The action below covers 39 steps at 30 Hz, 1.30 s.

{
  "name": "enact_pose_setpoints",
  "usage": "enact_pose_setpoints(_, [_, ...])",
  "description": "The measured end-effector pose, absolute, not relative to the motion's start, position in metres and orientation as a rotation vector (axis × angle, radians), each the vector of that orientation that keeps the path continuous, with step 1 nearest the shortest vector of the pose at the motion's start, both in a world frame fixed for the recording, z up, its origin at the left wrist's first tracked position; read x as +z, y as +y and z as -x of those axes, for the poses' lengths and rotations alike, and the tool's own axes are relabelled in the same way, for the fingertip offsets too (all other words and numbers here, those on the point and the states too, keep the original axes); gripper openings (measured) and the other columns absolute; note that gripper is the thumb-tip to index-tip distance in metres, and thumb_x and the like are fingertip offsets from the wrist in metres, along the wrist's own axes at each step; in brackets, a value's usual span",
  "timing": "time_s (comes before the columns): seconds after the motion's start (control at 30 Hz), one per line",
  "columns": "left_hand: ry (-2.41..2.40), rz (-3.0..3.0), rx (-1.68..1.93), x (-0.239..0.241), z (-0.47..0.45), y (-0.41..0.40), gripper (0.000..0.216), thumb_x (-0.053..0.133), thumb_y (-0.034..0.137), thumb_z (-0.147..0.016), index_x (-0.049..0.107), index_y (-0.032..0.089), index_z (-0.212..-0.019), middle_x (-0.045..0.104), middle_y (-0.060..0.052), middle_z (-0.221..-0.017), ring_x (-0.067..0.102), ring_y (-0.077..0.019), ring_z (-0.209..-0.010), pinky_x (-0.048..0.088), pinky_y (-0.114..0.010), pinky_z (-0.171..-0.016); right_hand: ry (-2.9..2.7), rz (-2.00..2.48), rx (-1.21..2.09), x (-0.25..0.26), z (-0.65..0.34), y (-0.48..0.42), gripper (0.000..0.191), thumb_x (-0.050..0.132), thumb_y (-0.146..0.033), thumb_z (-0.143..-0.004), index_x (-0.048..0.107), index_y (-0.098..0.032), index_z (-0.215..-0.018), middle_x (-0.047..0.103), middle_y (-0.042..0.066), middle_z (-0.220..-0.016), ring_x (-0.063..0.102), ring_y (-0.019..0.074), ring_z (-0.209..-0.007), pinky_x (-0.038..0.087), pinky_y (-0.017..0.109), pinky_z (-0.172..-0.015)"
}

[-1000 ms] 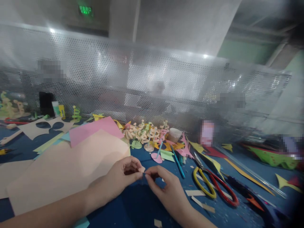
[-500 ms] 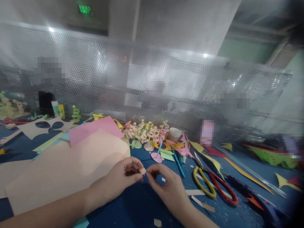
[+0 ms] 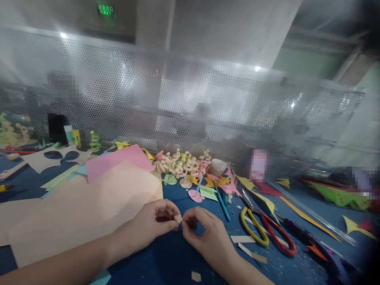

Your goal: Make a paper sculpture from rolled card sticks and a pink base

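Observation:
My left hand [image 3: 154,223] and my right hand [image 3: 204,233] meet fingertip to fingertip low over the blue table [image 3: 175,261]. Between them they pinch a tiny pale paper piece [image 3: 178,218]. Both hands have their fingers curled in a pinch. Just left of my left hand lies a large peach paper sheet [image 3: 86,209]. A cluster of small folded paper figures [image 3: 181,166] stands behind the hands.
Yellow and red scissors [image 3: 267,231] lie right of my right hand, with a blue pencil [image 3: 221,204] and paper scraps [image 3: 247,247] near them. A pink sheet [image 3: 118,160] and coloured offcuts cover the table. A perforated metal screen [image 3: 178,103] closes off the back.
The two hands have drawn a little closer together around the paper piece, and my right hand's fingers have curled in tighter. The view has shifted slightly.

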<state>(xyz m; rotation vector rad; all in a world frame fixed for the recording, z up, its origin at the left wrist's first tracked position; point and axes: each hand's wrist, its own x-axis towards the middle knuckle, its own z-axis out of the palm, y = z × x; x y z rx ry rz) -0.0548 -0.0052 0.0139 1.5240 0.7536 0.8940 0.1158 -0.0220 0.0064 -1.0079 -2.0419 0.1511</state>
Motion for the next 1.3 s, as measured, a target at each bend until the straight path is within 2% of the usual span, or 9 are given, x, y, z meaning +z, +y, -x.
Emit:
enact_pose_setpoints(0.2, [0.688, -1.500, 0.847, 0.0109, 0.0541, -0.0073, 0.010, 0.061, 0.016, -0.070, 0.060, 0.016, -0.080, 0.063, 0.000, -0.077, 0.058, -0.0134, -0.075, 0.043, -0.026, -0.072, -2.074, 0.935, -0.002, 0.0081, -0.1143, -0.0227, 0.014, 0.046, -0.006, -0.063, 0.050, -0.019, -0.062, 0.048, -0.003, -0.054, 0.047, 0.0103, -0.050, 0.036, 0.019, -0.047])
enact_pose_setpoints(0.5, [0.738, -1.506, 0.907, 0.0149, 0.0560, -0.0024, 0.014, 0.063, 0.026, -0.070, 0.062, 0.017, -0.081, 0.060, 0.001, -0.073, 0.053, -0.0111, -0.068, 0.041, -0.025, -0.068, -2.025, 0.954, 0.152, 0.0080, -0.1156, -0.0216, 0.012, 0.048, -0.008, -0.073, 0.051, -0.020, -0.071, 0.054, -0.002, -0.065, 0.052, 0.0106, -0.060, 0.041, 0.019, -0.057])
enact_pose_setpoints(0.83, [0.729, -1.569, 0.862, 0.0091, 0.0534, -0.0069, 0.013, 0.063, 0.025, -0.069, 0.061, 0.017, -0.080, 0.063, -0.001, -0.076, 0.058, -0.0143, -0.075, 0.043, -0.027, -0.072, -2.118, 0.932, 0.062, 0.0075, -0.1142, -0.0238, 0.015, 0.045, -0.005, -0.066, 0.048, -0.020, -0.065, 0.048, -0.002, -0.058, 0.048, 0.0119, -0.056, 0.037, 0.020, -0.051])
enact_pose_setpoints(0.97, [0.799, -1.525, 0.975, 0.0099, 0.0532, -0.0059, 0.020, 0.063, 0.023, -0.069, 0.054, 0.019, -0.086, 0.060, 0.000, -0.077, 0.057, -0.0140, -0.075, 0.043, -0.028, -0.073, -2.088, 0.984, 0.236, 0.0070, -0.1147, -0.0210, 0.012, 0.045, -0.009, -0.073, 0.051, -0.019, -0.071, 0.053, -0.001, -0.065, 0.051, 0.0114, -0.060, 0.041, 0.020, -0.056])
enact_pose_setpoints(1.07, [0.809, -1.549, 1.027, 0.0107, 0.0535, -0.0042, 0.014, 0.061, 0.022, -0.071, 0.052, 0.018, -0.081, 0.058, 0.000, -0.076, 0.056, -0.0135, -0.075, 0.043, -0.027, -0.073, -2.007, 1.036, 0.374, 0.0074, -0.1160, -0.0183, 0.008, 0.047, -0.014, -0.076, 0.052, -0.019, -0.077, 0.057, 0.000, -0.069, 0.054, 0.0114, -0.061, 0.044, 0.021, -0.058])
enact_pose_setpoints(1.3, [0.815, -1.595, 0.970, 0.0135, 0.0539, -0.0046, 0.011, 0.058, 0.025, -0.073, 0.055, 0.017, -0.079, 0.059, -0.001, -0.078, 0.056, -0.0145, -0.078, 0.044, -0.028, -0.075, -1.936, 1.039, 0.379, 0.0089, -0.1174, -0.0167, 0.008, 0.049, -0.015, -0.076, 0.055, -0.019, -0.074, 0.059, 0.000, -0.067, 0.056, 0.0119, -0.060, 0.046, 0.021, -0.058])
